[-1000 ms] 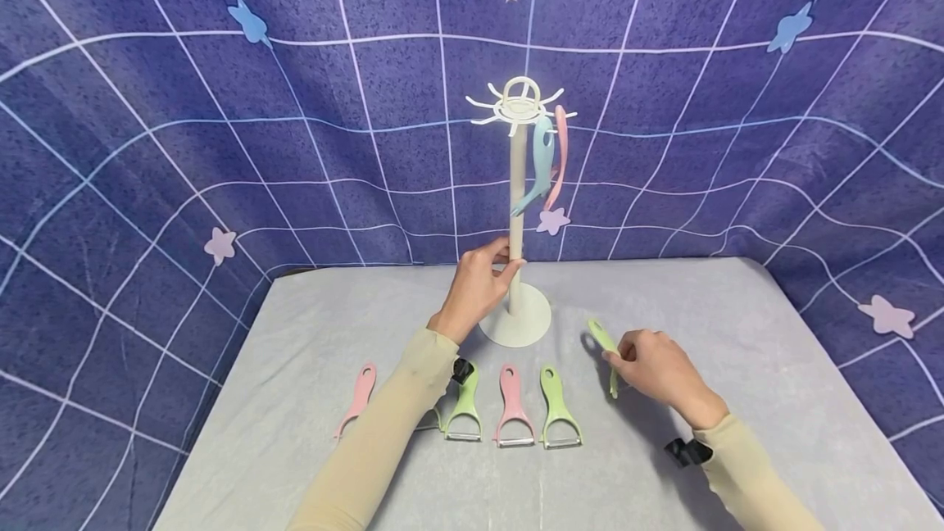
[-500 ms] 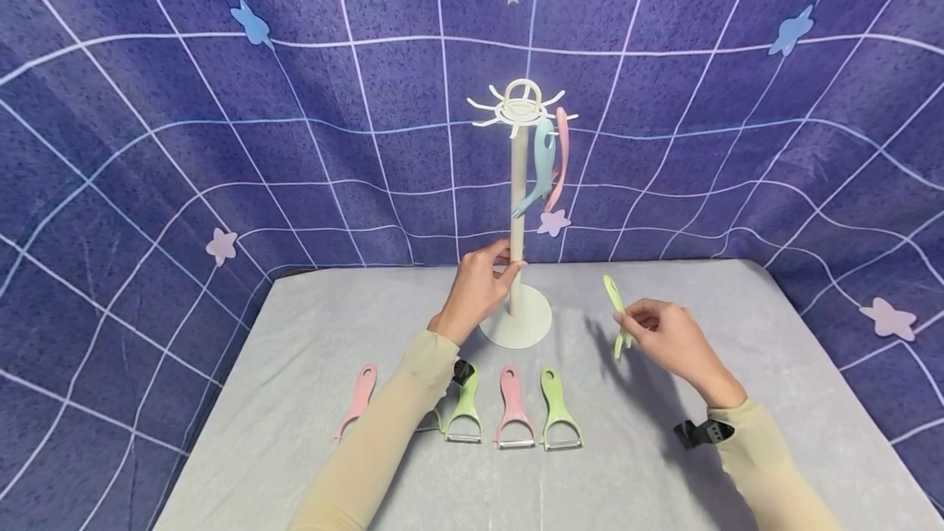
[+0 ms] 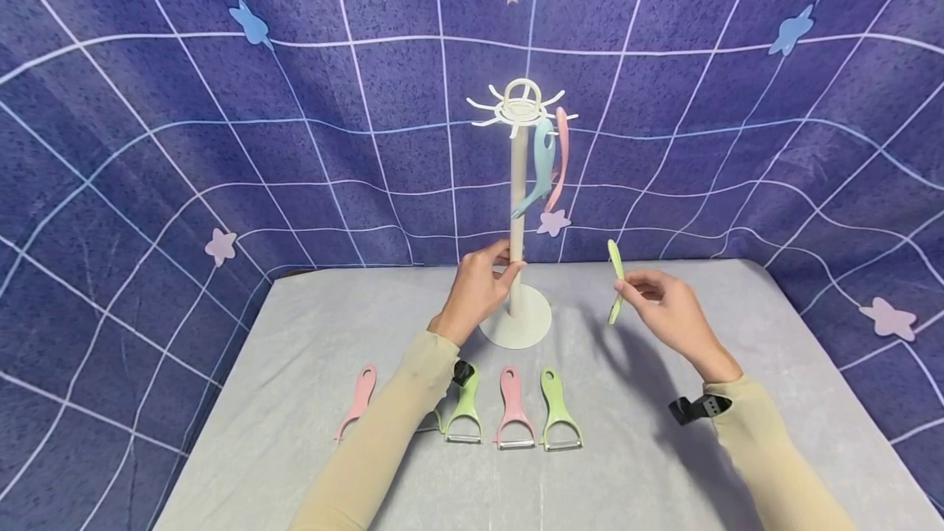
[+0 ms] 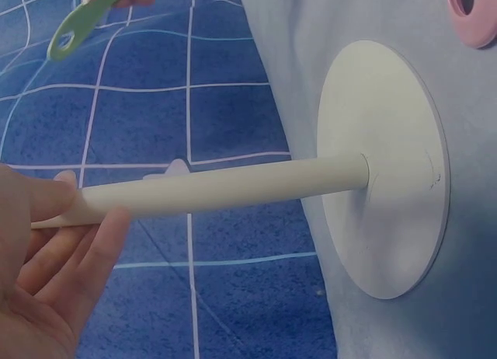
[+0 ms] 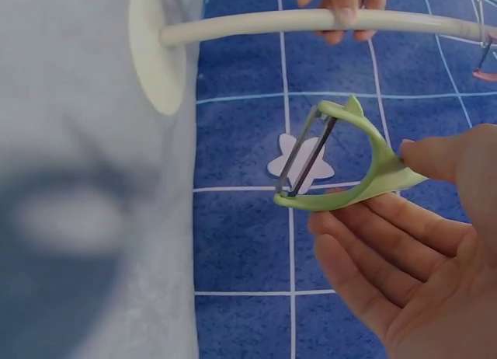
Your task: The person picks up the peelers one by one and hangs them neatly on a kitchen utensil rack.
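A white stand (image 3: 519, 179) with a round base and a ring of hooks on top rises from the table. My left hand (image 3: 478, 285) grips its pole low down, thumb and fingers around it in the left wrist view (image 4: 62, 250). To the right of the stand, my right hand (image 3: 667, 310) pinches a green peeler (image 5: 377, 172) by its handle, in the air above the table with its handle end up. A blue peeler (image 3: 544, 158) and a pink peeler (image 3: 563, 154) hang from hooks on the stand's right side.
On the table (image 3: 627, 465) lie a pink peeler (image 3: 510, 400), a green peeler (image 3: 555, 400), another green peeler (image 3: 466, 412) and, at left, a pink peeler (image 3: 364, 388). My left forearm partly covers this row. A patterned blue cloth (image 3: 369, 170) hangs behind.
The right hand has lifted the green peeler up off the table and away toward the back, turning it more upright. My left hand stays on the pole.
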A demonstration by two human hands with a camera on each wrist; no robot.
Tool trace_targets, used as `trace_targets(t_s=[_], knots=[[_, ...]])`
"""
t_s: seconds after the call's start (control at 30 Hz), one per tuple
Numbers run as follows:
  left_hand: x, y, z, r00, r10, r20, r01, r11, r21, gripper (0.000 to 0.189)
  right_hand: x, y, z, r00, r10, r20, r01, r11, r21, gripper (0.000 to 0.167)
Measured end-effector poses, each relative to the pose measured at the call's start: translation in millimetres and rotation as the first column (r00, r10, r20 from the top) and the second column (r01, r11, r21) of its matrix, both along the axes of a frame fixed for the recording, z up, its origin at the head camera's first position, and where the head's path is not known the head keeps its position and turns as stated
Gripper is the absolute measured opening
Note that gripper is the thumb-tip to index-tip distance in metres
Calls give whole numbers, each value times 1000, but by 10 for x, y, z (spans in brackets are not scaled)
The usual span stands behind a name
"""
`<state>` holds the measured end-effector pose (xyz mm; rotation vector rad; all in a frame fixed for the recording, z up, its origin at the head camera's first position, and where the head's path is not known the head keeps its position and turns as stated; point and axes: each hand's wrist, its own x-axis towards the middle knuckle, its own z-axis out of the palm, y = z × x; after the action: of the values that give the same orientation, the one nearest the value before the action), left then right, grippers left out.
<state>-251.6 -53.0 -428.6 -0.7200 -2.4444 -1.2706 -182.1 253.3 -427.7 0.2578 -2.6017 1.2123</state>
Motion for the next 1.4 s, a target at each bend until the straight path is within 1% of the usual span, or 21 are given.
trace_targets(t_s=[0.2, 0.5, 0.6, 0.83, 1.0, 1.17, 1.4], knots=[[0, 0, -7, 1000, 1, -2, -1, 1000, 0, 20, -115, -39, 95, 999, -26, -33, 25, 1000, -16, 30], [-8, -5, -21, 1000, -2, -5, 2, 1000, 1, 21, -263, -122, 230, 989, -36, -146, 28, 998, -57, 29], [-10, -5, -21, 1000, -4, -4, 4, 1000, -1, 20, -303, -143, 290, 985, -34, -167, 23, 997, -69, 30], [-12, -3, -31, 1000, -5, -1, 5, 1000, 5, 21, -385, -190, 467, 979, -9, -203, -11, 995, -99, 30], [-17, -4, -44, 1000, 4, 3, -4, 1000, 4, 21, -468, -245, 596, 975, 1, -224, -30, 991, -127, 28], [-18, -1, -46, 1000, 0, -1, 0, 1000, 10, 20, -584, -277, 762, 966, 32, -256, -81, 979, -184, 29], [-16, 8, -38, 1000, 0, -9, 1, 1000, 17, 19, -740, -319, 997, 951, 63, -302, -124, 974, -189, 31]])
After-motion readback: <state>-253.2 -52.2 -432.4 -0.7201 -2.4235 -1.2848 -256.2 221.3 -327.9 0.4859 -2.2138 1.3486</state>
